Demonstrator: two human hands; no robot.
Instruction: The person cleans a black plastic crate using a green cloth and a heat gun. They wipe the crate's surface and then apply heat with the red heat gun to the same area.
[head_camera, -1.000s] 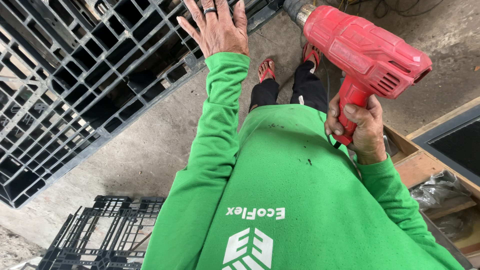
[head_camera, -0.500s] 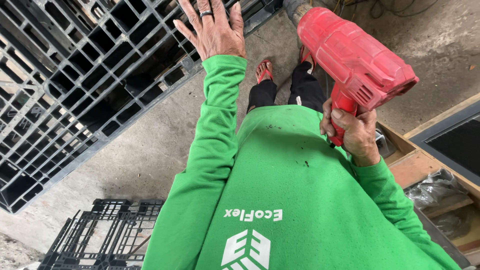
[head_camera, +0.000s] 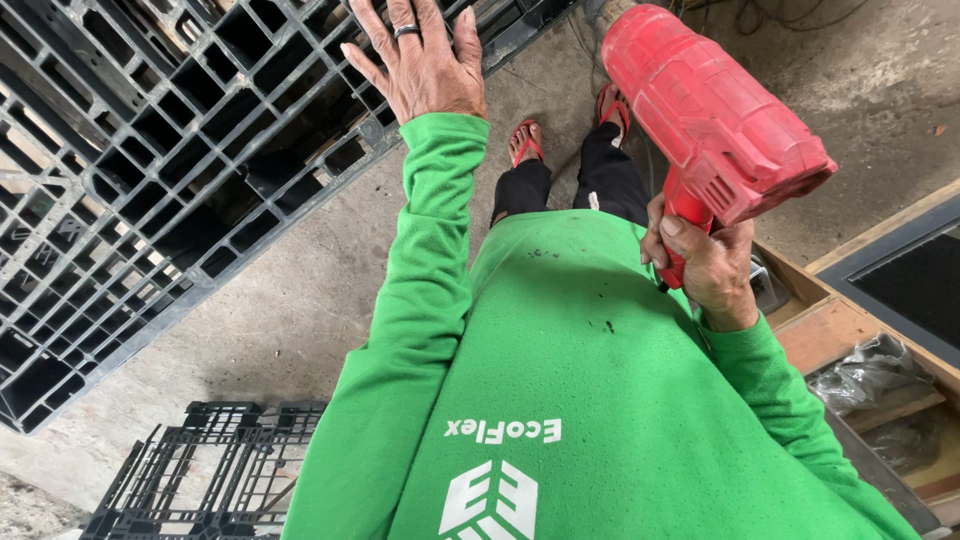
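Note:
My left hand (head_camera: 425, 62), a ring on one finger, lies flat with fingers spread on the edge of a large black plastic pallet (head_camera: 150, 170) that stands tilted in front of me. My right hand (head_camera: 708, 262) grips the handle of a red heat gun (head_camera: 705, 110), whose nozzle points forward toward the pallet's edge; the nozzle tip is cut off at the top of the view. Green sleeves cover both arms. Below me I see my feet in red sandals (head_camera: 527, 142) on the concrete floor.
A smaller black plastic grid piece (head_camera: 205, 470) lies on the concrete floor (head_camera: 270, 310) at lower left. A wooden crate or frame (head_camera: 840, 320) with plastic wrap inside stands at right. Cables run across the floor at the top right.
The heat gun has swung up and slightly left, closer to the pallet edge. My left hand stays pressed on the pallet.

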